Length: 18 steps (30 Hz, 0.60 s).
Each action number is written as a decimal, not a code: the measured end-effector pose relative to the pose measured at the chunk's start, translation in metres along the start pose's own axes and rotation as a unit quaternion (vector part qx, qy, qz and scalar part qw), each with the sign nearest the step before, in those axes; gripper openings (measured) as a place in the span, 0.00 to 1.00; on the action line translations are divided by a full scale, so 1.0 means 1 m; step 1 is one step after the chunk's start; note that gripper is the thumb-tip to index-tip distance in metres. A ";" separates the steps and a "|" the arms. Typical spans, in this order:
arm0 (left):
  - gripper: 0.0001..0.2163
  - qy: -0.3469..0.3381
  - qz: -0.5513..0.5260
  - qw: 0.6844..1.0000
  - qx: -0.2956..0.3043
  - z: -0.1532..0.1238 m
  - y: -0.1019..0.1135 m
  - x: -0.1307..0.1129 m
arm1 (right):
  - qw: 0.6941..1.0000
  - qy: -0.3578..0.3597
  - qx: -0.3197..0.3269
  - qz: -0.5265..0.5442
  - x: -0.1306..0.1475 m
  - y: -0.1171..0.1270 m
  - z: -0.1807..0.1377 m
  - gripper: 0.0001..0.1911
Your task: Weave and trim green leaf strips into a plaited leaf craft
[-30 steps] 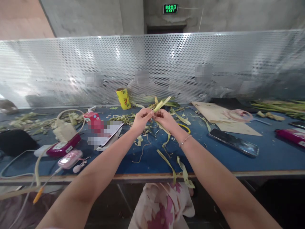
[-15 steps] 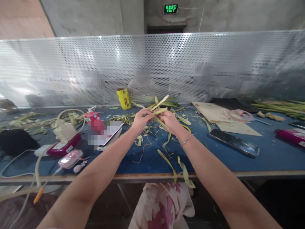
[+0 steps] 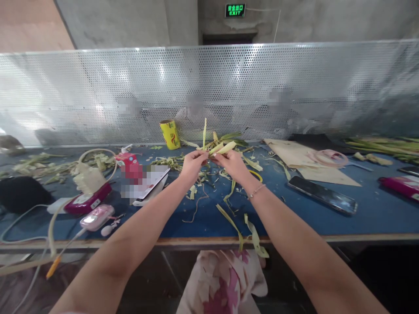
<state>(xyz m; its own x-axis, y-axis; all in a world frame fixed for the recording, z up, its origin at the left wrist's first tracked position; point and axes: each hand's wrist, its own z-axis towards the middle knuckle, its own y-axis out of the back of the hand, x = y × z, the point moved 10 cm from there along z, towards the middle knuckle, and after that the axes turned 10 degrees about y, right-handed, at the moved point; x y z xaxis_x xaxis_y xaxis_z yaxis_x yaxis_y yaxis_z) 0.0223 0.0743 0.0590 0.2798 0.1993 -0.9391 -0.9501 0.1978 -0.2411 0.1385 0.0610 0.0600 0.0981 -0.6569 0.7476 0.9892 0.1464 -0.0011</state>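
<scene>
My left hand (image 3: 192, 162) and my right hand (image 3: 231, 162) meet above the middle of the blue table (image 3: 360, 218). Both pinch the same bundle of pale green leaf strips (image 3: 218, 147). One thin strip sticks straight up from the left fingers, and two wider strips point up and to the right. A thin bracelet sits on my right wrist. Loose leaf trimmings (image 3: 229, 196) lie scattered on the table below the hands, and some hang over the front edge.
A black phone (image 3: 321, 195) lies to the right, with cardboard and a pink coil (image 3: 327, 158) behind it. On the left are a red carton (image 3: 129, 165), pink devices (image 3: 96, 217) and cables. A yellow roll (image 3: 169, 134) stands by the perforated metal screen; people sit behind it.
The hands have come together again after parting slightly. One thin strip now stands upright, and the wider strips have swung upward.
</scene>
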 end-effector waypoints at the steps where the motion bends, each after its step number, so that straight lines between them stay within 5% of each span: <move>1: 0.06 -0.003 0.013 1.000 -0.005 0.000 0.001 0.001 | 1.000 -0.002 -0.013 0.015 -0.001 0.002 0.000 0.16; 9: 0.06 0.000 -0.001 0.999 -0.033 -0.001 0.003 0.001 | 0.998 -0.007 -0.066 0.008 0.003 0.010 -0.002 0.17; 12: 0.06 0.015 -0.013 0.998 -0.053 0.000 0.009 0.003 | 0.994 0.051 -0.036 -0.089 0.019 0.008 -0.001 0.13; 18: 0.09 0.010 0.044 0.999 -0.030 0.003 0.006 0.006 | 0.938 0.206 0.007 -0.279 0.057 0.000 -0.005 0.06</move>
<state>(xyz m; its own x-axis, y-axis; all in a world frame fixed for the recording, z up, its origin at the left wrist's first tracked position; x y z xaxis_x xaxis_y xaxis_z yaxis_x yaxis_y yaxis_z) 0.0187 0.0793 0.0522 0.1918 0.1941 -0.9620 -0.9778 0.1219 -0.1703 0.1450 0.0201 0.0987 -0.3975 -0.8639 0.3092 0.8980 -0.2970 0.3245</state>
